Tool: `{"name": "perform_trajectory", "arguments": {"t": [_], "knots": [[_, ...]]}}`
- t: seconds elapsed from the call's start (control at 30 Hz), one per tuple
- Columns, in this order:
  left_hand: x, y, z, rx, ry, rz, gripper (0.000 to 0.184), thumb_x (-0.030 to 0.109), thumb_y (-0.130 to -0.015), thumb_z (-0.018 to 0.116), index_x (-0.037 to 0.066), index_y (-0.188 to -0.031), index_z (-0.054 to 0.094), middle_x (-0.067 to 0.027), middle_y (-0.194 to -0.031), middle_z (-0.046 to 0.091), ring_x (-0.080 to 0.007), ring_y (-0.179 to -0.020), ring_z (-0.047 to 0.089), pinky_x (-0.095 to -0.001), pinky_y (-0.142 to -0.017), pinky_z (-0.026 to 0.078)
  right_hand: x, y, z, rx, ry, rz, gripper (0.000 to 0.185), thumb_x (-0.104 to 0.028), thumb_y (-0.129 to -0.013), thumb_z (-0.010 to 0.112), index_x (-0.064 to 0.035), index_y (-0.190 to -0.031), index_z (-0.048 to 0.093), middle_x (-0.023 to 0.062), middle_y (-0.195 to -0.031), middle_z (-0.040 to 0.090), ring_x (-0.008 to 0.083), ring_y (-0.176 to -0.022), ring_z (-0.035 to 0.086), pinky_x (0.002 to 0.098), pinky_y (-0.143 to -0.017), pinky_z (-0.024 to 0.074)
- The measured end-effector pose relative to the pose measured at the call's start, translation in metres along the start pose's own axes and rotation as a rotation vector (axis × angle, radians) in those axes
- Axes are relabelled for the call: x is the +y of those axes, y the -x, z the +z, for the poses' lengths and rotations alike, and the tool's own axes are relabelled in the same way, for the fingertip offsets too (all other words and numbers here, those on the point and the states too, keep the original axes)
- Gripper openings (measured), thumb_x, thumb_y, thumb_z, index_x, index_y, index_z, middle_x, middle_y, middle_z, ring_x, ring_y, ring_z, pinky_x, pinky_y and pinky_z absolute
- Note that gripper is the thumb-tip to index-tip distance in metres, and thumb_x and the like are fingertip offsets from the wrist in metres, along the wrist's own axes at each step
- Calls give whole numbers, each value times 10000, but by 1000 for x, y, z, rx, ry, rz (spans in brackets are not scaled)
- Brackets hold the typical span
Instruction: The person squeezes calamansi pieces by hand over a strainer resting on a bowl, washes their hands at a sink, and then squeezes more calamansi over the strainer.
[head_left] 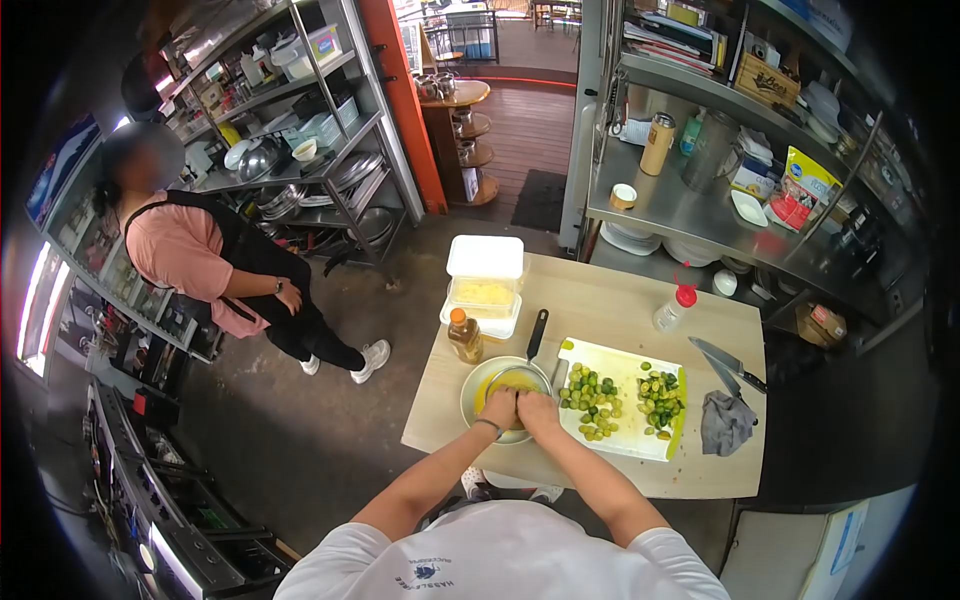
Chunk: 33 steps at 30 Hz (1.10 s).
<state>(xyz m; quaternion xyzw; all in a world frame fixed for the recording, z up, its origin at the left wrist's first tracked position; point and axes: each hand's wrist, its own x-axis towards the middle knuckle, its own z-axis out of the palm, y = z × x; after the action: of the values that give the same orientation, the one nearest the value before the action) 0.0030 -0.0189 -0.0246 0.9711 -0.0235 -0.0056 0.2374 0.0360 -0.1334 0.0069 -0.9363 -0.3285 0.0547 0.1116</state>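
Both my hands are together over a pale bowl (468, 408) with yellow liquid in it. My left hand (497, 408) and my right hand (538, 412) are closed, fingers pressed inward; whatever they grip is hidden. Under them a round strainer (545, 378) rests across the bowl, its black handle pointing away from me. To the right lies a white cutting board (628, 385) with green edges. On its left side is a heap of cut green limes (592, 400); on its right, a darker heap of lime pieces (659, 402). A knife blade (560, 375) shows between bowl and board.
Behind the bowl stand a bottle with an orange cap (465, 338) and stacked plastic containers (485, 275). A red-capped shaker (674, 309), large knives (728, 366) and a grey cloth (727, 422) are at the right. A person (215, 250) stands at the left by metal shelves.
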Motion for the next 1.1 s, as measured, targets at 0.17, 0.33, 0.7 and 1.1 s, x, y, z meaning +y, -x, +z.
{"name": "perform_trajectory", "arguments": {"t": [0.17,0.33,0.7,1.1], "knots": [[0,0,-3,-60,-11,-59,301,213,-651,633,4,-860,577,-212,-856,581,-349,-819,568,-406,-763,458,0,4,-7,-40,0,-19,146,-112,-750,503,-37,-734,628,144,-684,629,273,-654,639,373,-581,518],[9,2,-15,-88,32,-83,340,258,-600,674,12,-822,594,-211,-833,590,-352,-814,574,-413,-761,459,4,4,1,-19,-36,-10,154,-110,-739,502,-36,-721,637,144,-690,631,275,-648,638,375,-585,517],[13,3,-19,17,81,-25,277,198,-586,695,16,-776,606,-187,-830,599,-343,-784,578,-405,-718,466,0,4,11,36,-72,32,168,-111,-729,505,-67,-667,654,102,-683,641,239,-642,643,343,-573,522],[12,4,-16,72,24,-24,135,60,-666,606,10,-791,601,-180,-805,605,-332,-767,584,-390,-696,471,-2,6,8,26,-103,68,151,-103,-737,507,-58,-710,648,106,-731,646,237,-696,645,332,-602,520]]}}
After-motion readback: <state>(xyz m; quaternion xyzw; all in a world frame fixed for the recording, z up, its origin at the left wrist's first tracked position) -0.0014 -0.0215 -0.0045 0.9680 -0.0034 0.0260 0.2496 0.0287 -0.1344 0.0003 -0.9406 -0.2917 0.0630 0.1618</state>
